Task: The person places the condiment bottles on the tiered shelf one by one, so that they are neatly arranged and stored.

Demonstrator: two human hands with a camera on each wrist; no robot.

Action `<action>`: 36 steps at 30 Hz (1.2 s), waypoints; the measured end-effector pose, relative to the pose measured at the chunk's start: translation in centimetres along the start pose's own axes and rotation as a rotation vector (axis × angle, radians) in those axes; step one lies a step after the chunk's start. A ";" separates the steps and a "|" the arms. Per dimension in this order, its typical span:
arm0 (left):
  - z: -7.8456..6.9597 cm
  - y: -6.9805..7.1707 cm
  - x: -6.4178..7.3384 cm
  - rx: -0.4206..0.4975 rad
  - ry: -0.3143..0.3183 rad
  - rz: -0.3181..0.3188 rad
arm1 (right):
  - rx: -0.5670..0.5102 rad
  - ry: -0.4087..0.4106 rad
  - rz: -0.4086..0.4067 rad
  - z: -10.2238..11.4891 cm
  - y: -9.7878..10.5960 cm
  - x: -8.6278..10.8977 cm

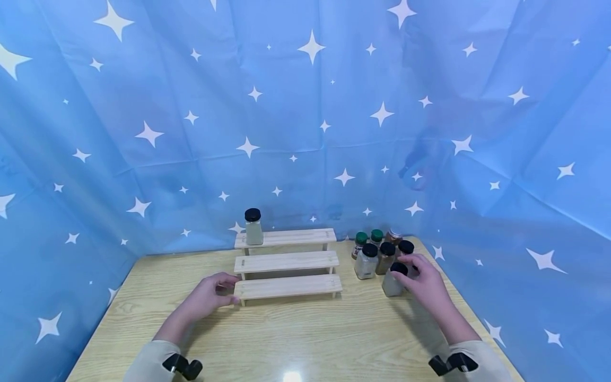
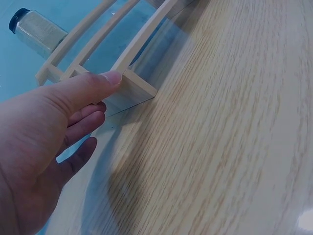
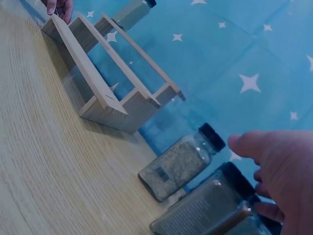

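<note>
A pale wooden three-tier rack (image 1: 286, 286) stands on the table. My left hand (image 1: 217, 291) holds the left end of its lowest shelf; in the left wrist view the thumb (image 2: 113, 78) presses on the shelf's end corner. One black-lidded glass jar (image 1: 254, 232) with pale contents stands on the top tier, at the left. My right hand (image 1: 424, 278) is spread around the black lid of the front jar (image 1: 392, 285) in a group at the right. In the right wrist view, a gap shows between the thumb (image 3: 244, 146) and that jar's lid (image 3: 238, 180).
Several more jars stand close together behind the front one: a pale-filled jar (image 1: 366, 261), a brown-filled jar (image 1: 385, 258), green-lidded jars (image 1: 360, 239) and others. A starry blue curtain (image 1: 305, 132) borders the wooden table (image 1: 296, 339) at the back and sides.
</note>
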State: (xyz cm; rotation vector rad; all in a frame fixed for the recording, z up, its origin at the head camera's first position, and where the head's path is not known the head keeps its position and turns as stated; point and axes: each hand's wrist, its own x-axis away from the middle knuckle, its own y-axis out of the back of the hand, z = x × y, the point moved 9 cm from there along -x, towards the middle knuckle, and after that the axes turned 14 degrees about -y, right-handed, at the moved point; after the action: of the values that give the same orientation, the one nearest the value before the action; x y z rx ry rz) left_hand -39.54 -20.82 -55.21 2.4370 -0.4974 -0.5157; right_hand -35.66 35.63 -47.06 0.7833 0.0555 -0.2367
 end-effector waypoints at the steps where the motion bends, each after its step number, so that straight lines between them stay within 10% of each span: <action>1: 0.0 0.0 0.0 -0.002 0.000 0.000 | 0.004 -0.006 0.006 -0.1 -0.1 -0.1; 36: -0.4 0.0 0.2 0.018 0.013 -0.017 | 0.065 -0.055 0.027 -0.9 -1.9 0.3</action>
State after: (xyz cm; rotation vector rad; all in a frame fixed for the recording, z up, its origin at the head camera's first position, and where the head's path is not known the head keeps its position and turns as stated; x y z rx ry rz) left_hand -39.19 -20.74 -54.97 2.4620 -0.4780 -0.5045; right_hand -35.75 34.88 -49.07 0.8411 -0.0148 -0.2357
